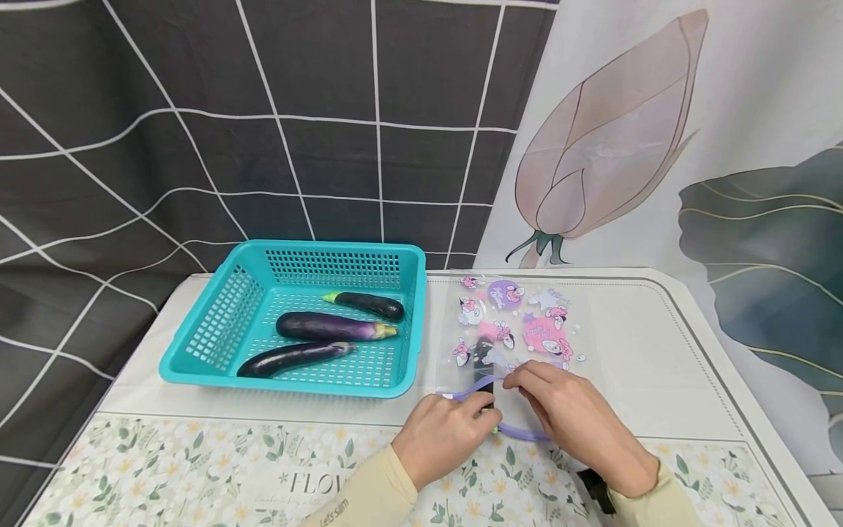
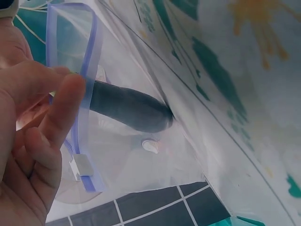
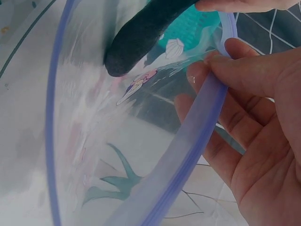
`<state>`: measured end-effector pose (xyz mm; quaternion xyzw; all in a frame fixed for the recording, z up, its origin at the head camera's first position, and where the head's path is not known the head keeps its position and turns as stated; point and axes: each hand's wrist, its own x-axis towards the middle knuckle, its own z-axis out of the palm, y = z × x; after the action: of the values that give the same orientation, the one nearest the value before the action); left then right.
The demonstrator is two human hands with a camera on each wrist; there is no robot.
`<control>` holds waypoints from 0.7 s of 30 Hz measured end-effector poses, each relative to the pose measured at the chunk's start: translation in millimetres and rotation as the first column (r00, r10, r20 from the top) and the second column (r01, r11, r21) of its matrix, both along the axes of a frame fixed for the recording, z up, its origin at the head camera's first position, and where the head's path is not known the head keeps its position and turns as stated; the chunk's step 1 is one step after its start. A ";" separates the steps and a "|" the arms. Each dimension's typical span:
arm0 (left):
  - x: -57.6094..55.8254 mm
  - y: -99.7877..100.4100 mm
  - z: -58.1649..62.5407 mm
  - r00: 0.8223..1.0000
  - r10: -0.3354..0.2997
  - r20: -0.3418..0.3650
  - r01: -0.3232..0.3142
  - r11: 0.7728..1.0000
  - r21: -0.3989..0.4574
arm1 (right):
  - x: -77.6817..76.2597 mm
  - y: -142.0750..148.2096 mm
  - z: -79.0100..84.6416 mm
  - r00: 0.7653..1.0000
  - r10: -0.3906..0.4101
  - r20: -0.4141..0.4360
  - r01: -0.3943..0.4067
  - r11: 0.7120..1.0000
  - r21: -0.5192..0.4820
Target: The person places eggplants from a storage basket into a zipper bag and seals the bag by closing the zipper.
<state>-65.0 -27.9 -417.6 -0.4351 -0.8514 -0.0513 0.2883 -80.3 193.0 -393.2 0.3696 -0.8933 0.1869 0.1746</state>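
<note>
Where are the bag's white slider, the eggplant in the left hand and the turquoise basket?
White slider (image 2: 82, 166): left wrist view, middle of its body.
Held eggplant (image 3: 143, 36): right wrist view, middle of its visible dark length.
Turquoise basket (image 1: 296, 388): head view, its near rim.

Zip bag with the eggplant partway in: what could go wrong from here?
The left hand pinches the eggplant by its stem end at the mouth of the zip bag; released early, it may slip out. The right hand pinches one side of the purple rim, so the mouth could sag. The white slider might snag during closing.
</note>
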 end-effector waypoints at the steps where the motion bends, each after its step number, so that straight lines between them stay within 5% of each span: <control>1: 0.2 0.2 0.2 1.000 0.001 0.003 -0.001 1.000 -0.004 | 0.0 0.0 0.3 1.000 0.000 0.000 0.000 1.000 0.000; 21: -1.8 3.9 3.4 0.999 0.033 0.042 -0.029 0.995 -0.092 | 0.7 0.1 1.4 1.000 -0.005 -0.001 0.005 1.000 -0.002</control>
<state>-66.8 -24.0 -414.2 -0.4336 -0.8655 -0.0171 0.2502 -79.6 193.1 -391.7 0.3672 -0.8940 0.1873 0.1758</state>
